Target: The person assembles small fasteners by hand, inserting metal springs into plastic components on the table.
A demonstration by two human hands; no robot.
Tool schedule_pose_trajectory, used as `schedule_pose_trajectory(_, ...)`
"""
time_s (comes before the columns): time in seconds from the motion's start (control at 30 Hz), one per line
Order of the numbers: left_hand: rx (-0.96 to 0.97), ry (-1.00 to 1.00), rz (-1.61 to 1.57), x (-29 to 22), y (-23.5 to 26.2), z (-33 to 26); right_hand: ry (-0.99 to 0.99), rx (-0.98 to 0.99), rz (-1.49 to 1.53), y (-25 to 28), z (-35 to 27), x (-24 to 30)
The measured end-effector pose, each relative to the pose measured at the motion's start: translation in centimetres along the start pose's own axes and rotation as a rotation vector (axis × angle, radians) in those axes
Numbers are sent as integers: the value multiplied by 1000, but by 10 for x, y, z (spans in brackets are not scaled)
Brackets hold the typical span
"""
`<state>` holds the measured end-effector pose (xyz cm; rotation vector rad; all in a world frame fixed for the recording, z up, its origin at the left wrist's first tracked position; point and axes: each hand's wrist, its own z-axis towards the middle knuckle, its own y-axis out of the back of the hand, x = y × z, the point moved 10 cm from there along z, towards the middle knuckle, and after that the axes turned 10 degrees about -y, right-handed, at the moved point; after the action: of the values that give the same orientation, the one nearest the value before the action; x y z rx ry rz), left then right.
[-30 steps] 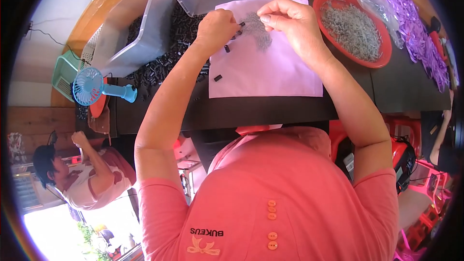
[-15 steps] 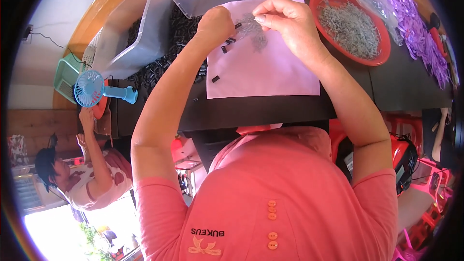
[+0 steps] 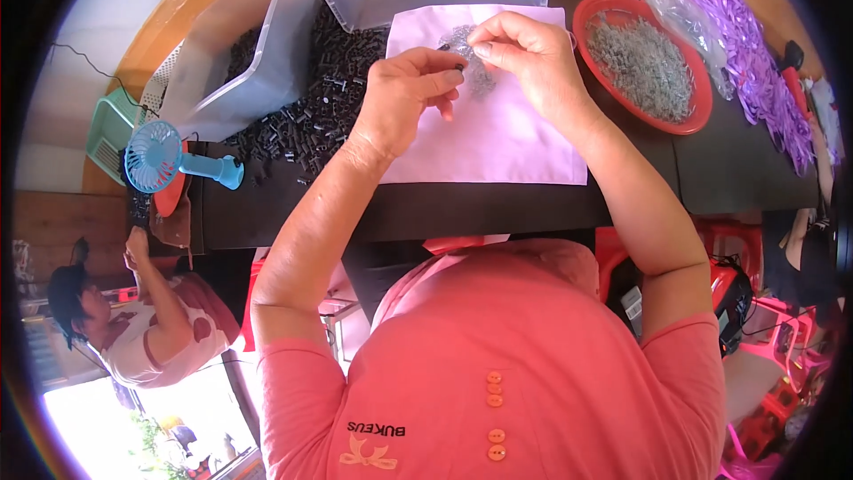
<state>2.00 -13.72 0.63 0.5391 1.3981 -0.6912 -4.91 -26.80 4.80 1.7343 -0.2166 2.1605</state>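
Over a pink cloth (image 3: 524,156), my left hand (image 3: 404,98) pinches a small black plastic piece (image 3: 460,67) between thumb and forefinger, its other fingers loosely curled. Close by on the right, my right hand (image 3: 533,53) has thumb and forefinger pressed together; whatever is between their tips is too small to make out. Beneath and between the hands, a thin scatter of tiny clear pieces (image 3: 482,83) lies on the cloth. Left of the cloth spreads a heap of small black pieces (image 3: 333,62).
A red basin (image 3: 709,116) of tiny clear pieces stands right of the cloth, beside purple ribbons (image 3: 764,80) and a clear plastic bag (image 3: 684,18). Clear plastic bins (image 3: 355,9) stand at the back and left. A blue fan (image 3: 155,157) lies at left, near another person (image 3: 160,320).
My left hand has turned, so its pinching fingers and the black piece now show. Black pieces seen on the cloth's left part no longer show. The other person's hand has lowered from the fan.
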Motion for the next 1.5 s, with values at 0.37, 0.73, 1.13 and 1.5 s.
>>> schedule_pose_trajectory(0.37,-42,3,-122,7,0,-7,87,88,-198,-20,-6,7)
schedule_pose_trajectory(0.73,-13,46,-165,8,-3,-14,304,52,-353,-29,-18,29)
schedule_pose_trajectory(1.13,-60,88,-456,15,3,-13,449,34,-414,-41,-27,44)
schedule_pose_trajectory(1.5,333,39,-394,23,-42,-24,239,135,-737,-40,-6,8)
